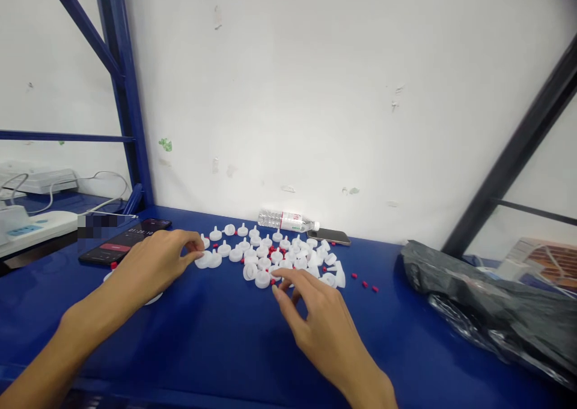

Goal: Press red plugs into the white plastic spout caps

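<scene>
Many white plastic caps with pointed nozzles (pixel 262 278) lie in a loose cluster on the blue table, with small red caps (pixel 273 281) scattered among them. At the cluster's left edge is my left hand (pixel 169 256), thumb and index fingertip drawn together beside flat white discs (pixel 210 260); whatever they pinch is hidden. My right hand (pixel 315 313) reaches over the near side of the pile. Its thumb and index finger are apart, with a red cap just by their tips. Under my left forearm, a white nozzle cap with a red tip (pixel 113 266) partly shows.
A clear plastic bottle (pixel 288 220) lies against the wall, beside a dark phone (pixel 329 236). Another phone (pixel 117 241) with a lit timer is at left, near a white power strip (pixel 40 232). A black plastic bag (pixel 487 301) covers the right side. Blue frame posts (pixel 130 96) rise at left.
</scene>
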Motion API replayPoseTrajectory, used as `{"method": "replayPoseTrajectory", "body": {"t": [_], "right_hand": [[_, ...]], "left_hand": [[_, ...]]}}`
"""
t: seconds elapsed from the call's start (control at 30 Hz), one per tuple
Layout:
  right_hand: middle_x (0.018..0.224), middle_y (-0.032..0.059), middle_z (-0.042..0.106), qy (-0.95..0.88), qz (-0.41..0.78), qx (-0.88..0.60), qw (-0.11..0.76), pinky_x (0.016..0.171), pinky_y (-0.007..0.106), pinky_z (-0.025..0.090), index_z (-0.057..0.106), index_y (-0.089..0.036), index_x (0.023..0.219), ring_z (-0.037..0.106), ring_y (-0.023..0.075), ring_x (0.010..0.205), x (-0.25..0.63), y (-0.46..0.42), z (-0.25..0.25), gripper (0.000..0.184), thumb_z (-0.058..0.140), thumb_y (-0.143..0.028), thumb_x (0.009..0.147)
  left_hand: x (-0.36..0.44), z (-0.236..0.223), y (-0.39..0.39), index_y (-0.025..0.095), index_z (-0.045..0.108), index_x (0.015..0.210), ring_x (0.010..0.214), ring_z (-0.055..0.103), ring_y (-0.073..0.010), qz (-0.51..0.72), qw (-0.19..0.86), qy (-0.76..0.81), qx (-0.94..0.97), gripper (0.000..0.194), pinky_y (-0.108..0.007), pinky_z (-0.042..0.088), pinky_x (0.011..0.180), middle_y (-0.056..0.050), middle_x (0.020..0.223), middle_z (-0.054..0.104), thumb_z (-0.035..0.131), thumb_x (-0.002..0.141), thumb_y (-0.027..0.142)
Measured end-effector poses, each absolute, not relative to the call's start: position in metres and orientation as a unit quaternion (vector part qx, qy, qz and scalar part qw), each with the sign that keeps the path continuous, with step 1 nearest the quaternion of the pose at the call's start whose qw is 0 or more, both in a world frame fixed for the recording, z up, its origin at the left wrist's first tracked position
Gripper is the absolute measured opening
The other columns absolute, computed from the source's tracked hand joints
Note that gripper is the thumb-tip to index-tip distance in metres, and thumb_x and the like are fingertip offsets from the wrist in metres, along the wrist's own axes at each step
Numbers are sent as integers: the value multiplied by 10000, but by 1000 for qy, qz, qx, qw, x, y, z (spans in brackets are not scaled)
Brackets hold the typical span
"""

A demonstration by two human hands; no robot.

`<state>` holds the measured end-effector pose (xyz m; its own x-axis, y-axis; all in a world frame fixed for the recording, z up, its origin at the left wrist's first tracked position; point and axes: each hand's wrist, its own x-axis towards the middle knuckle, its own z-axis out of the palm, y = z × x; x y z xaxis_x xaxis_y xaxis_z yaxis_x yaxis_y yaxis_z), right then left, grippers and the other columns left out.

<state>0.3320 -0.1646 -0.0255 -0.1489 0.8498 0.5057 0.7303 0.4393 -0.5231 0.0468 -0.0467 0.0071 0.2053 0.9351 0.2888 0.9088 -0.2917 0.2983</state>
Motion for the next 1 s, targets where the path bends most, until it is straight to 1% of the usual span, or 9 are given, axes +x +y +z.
{"method": "replayPoseTrajectory", "body": {"t": [0.17, 0.3, 0.37, 0.47, 0.57, 0.63, 0.73, 0.87, 1.0], "right_hand": [[1186, 7, 724, -754, 88, -511, 403, 859, 356, 549, 503, -363, 1496, 710, 183, 859, 332, -167, -25, 540, 688, -394, 990], [1125, 12, 756, -775, 76, -485, 397, 852, 333, 551, 634, -303, 1367, 716, 179, 834, 332, -166, -26, 390, 699, -355, 987], [1044, 5, 771, -762, 45, -497, 413, 806, 318, 549, 692, -281, 1280, 711, 174, 780, 334, -164, -26, 303, 697, -318, 980], [1020, 23, 780, -703, -7, -554, 446, 736, 315, 541, 721, -251, 1223, 707, 178, 723, 341, -160, -26, 269, 683, -319, 966], [987, 41, 785, -654, -22, -610, 446, 678, 322, 529, 732, -235, 1188, 697, 186, 664, 348, -158, -26, 270, 668, -369, 963], [967, 34, 782, -640, -15, -624, 448, 660, 320, 523, 734, -242, 1185, 694, 187, 653, 349, -158, -27, 274, 668, -387, 961], [976, 30, 781, -632, -4, -614, 472, 658, 307, 525, 733, -241, 1187, 696, 181, 664, 346, -159, -26, 279, 666, -392, 962], [982, 43, 784, -633, -3, -598, 492, 646, 291, 521, 736, -217, 1180, 694, 173, 670, 341, -159, -24, 277, 664, -374, 963], [972, 28, 784, -636, -1, -594, 493, 626, 279, 521, 742, -230, 1152, 685, 156, 640, 341, -160, -23, 243, 671, -358, 958]], "left_hand": [[87, 24, -91, 323, 792, 857, 645, 629, -178, 291, 146, 491, 808, 296, -278, 440, 616, 28, 727, 735, 657, 837, 585], [123, 14, -110, 301, 776, 845, 659, 632, -154, 343, 245, 416, 806, 276, -249, 435, 546, 30, 777, 756, 660, 879, 549], [134, 3, -110, 301, 762, 974, 652, 642, -150, 360, 264, 407, 797, 300, -251, 455, 546, 26, 825, 771, 622, 920, 560], [142, -18, -102, 294, 724, 1156, 704, 682, -178, 320, 208, 426, 821, 344, -304, 531, 683, -5, 905, 789, 525, 989, 519], [147, -38, -97, 278, 729, 1182, 966, 729, -257, 227, 122, 442, 859, 331, -401, 542, 899, -66, 1105, 788, 464, 1018, 389], [152, -47, -97, 288, 679, 1310, 1079, 720, -295, 174, 105, 454, 868, 375, -447, 535, 957, -88, 1188, 764, 438, 1028, 346], [158, -51, -102, 312, 520, 1506, 1077, 725, -313, 102, 77, 456, 881, 475, -463, 555, 923, -111, 1230, 730, 376, 1055, 335], [164, -50, -106, 306, 393, 1596, 962, 748, -314, 30, 30, 439, 898, 536, -459, 574, 822, -137, 1224, 707, 280, 1072, 300], [162, -51, -102, 311, 559, 1472, 998, 748, -315, 66, 47, 433, 898, 461, -454, 566, 851, -108, 1152, 746, 356, 1059, 298]]}}
